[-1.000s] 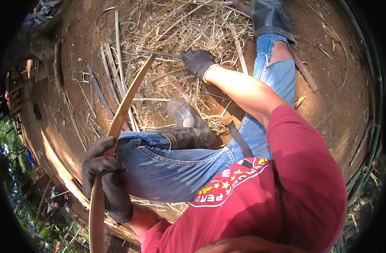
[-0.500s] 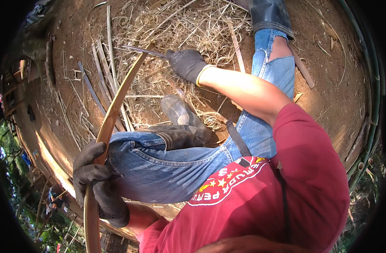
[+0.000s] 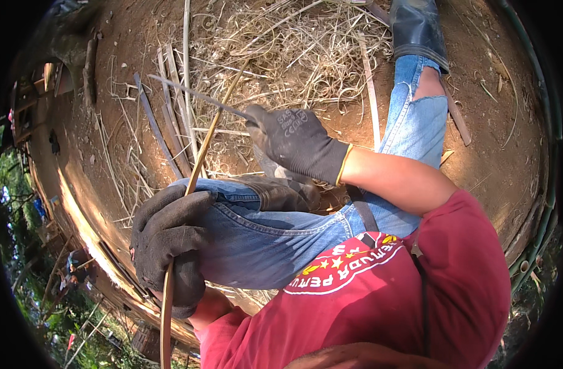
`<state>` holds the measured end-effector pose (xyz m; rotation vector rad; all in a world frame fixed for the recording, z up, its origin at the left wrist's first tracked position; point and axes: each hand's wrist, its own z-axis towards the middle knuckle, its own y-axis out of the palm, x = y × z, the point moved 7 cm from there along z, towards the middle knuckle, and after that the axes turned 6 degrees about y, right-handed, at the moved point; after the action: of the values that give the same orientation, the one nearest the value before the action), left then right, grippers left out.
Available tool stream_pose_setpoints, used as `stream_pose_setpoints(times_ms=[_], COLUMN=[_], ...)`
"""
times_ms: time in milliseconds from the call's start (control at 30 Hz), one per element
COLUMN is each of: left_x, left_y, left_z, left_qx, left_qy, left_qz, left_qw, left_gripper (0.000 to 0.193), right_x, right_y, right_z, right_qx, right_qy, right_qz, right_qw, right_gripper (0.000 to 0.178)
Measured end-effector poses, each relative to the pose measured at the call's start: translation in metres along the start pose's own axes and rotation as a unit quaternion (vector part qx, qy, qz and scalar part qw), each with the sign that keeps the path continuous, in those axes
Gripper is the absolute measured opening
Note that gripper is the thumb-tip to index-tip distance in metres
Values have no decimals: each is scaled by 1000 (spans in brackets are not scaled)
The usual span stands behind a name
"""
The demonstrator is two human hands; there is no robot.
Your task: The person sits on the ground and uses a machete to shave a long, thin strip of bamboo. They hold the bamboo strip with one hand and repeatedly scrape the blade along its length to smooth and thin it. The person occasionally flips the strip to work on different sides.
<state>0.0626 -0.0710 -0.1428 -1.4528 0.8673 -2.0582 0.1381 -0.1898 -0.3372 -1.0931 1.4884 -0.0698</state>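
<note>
My left hand (image 3: pixel 170 243), in a dark work glove, is closed around a long, narrow wooden strip (image 3: pixel 202 147), probably split bamboo, over my bent knee. The strip slants up and away from the hand, and its lower end runs out at the bottom of the view. My right hand (image 3: pixel 293 138), gloved too, grips a long thin-bladed knife (image 3: pixel 198 94); its handle is hidden in the fist. The blade lies across the strip near its far end, pointing left, and is slightly blurred.
Curly shavings (image 3: pixel 306 55) cover the ground ahead. Several cut strips (image 3: pixel 158 126) lie at the left beyond my knee. My legs in blue jeans (image 3: pixel 250 249) and black boots (image 3: pixel 420 31) spread across the middle. Green poles (image 3: pixel 547 184) run along the right edge.
The knife in my right hand has come nearer along the strip. My left hand has shifted right, and the strip now shows more of its narrow edge.
</note>
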Motion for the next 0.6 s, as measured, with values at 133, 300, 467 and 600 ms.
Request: stream_pose_setpoints(times_ms=[133, 300, 467, 600], left_x=[-4, -4, -3, -3], left_y=[-3, -2, -1, -4], left_z=[-5, -3, -3, -4], left_qx=[8, 30, 39, 56], left_qy=[-8, -12, -12, -37], left_qz=[16, -7, -9, 13], left_qw=[1000, 999, 999, 998], left_gripper=[32, 34, 36, 40], right_x=[-71, -29, 11, -37], right_y=[-27, -7, -6, -10], right_z=[-33, -2, 16, -12], right_qx=[149, 31, -6, 50], right_qy=[-193, -41, 20, -106], right_qz=[-37, -122, -114, -112], right_qw=[969, 991, 993, 987], right_gripper=[26, 32, 31, 28])
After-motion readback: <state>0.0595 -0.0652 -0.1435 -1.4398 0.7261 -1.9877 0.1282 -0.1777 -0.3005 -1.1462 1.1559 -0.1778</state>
